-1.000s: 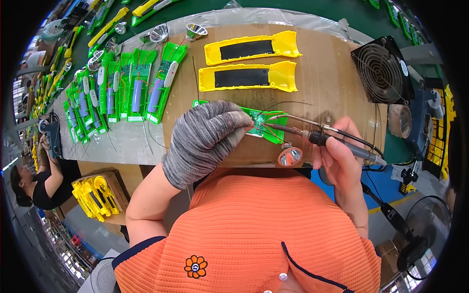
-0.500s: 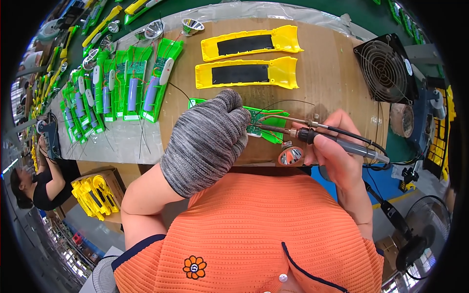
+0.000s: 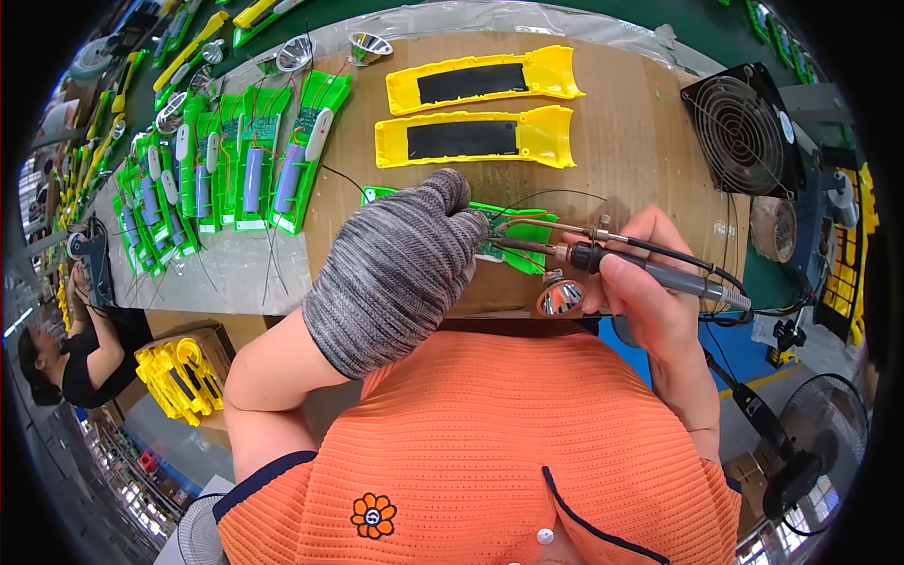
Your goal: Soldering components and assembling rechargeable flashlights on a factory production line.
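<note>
My right hand (image 3: pixel 640 273) is closed around a soldering iron (image 3: pixel 650 273) with a solder feed tube running along it. The iron's tip reaches the circuit board in a green flashlight housing (image 3: pixel 527 231), close to my left fingers. My left hand (image 3: pixel 400 268), in a grey knitted glove, rests over the housing with its fingers curled together at the board. What those fingers pinch is hidden behind the glove. Below the housing's right end, next to my right fingertips, hangs a silver reflector cup (image 3: pixel 560 298). Thin black wires stick out around the housing.
Two yellow housing halves (image 3: pixel 476 139) lie beyond my hands. Several green housings with batteries (image 3: pixel 252 179) stand at left, with loose reflectors (image 3: pixel 370 47) behind. A square black fan (image 3: pixel 742 130) stands at right. A box of yellow parts (image 3: pixel 184 377) and a person (image 3: pixel 89 348) are at far left.
My left hand has shifted slightly to the right along the board. The soldering iron has moved a little left, its tip staying at the board.
</note>
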Action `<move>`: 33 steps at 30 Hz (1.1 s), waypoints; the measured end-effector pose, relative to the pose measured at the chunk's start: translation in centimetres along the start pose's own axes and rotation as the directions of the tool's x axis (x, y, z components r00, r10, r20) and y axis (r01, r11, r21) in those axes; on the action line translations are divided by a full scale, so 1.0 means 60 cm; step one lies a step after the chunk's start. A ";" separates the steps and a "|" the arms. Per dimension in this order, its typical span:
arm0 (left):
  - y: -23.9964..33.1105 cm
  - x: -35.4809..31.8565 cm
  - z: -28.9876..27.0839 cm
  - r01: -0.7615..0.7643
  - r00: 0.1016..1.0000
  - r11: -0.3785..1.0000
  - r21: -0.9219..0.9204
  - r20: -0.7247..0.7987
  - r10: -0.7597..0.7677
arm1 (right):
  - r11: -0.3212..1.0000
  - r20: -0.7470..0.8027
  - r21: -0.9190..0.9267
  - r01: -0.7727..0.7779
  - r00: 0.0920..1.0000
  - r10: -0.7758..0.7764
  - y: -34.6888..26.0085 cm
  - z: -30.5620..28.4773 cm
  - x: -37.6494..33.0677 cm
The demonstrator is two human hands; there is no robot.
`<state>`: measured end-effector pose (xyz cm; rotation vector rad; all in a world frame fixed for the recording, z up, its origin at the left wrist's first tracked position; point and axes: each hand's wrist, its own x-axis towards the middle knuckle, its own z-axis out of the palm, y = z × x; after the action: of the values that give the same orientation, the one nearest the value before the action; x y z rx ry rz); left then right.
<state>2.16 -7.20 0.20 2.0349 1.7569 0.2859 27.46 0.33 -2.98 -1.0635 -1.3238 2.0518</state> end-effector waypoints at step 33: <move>0.015 0.073 -0.013 -0.130 0.971 0.991 -0.042 -0.207 0.119 | 0.827 -0.300 0.410 0.386 0.913 -0.277 0.005 -0.055 -0.016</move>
<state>3.40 -2.84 0.78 2.1441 1.7178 0.5955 30.69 1.29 -3.68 -0.7565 -0.7769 1.7849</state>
